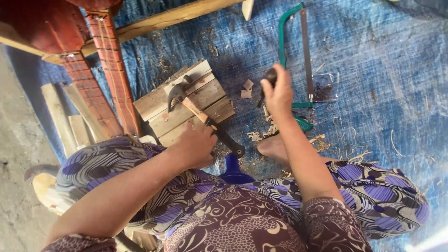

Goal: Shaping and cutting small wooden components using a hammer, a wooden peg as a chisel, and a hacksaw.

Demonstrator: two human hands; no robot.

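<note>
My left hand (197,143) rests on the near edge of a small wooden pallet-like block (186,100), right beside the handle of a claw hammer (205,116) that lies across the block. My right hand (278,93) is raised over the blue tarp (373,70) and is shut on a small dark rounded object (270,74); what it is I cannot tell. Wood chips (261,133) lie scattered below that hand, near my bare foot (273,148).
A green-framed hacksaw (298,51) and a small clear plastic bag (325,87) lie on the tarp to the right. A red-painted wooden frame (100,70) and a long plank (163,21) stand at the upper left. Loose wood strips (70,116) lie by the concrete floor.
</note>
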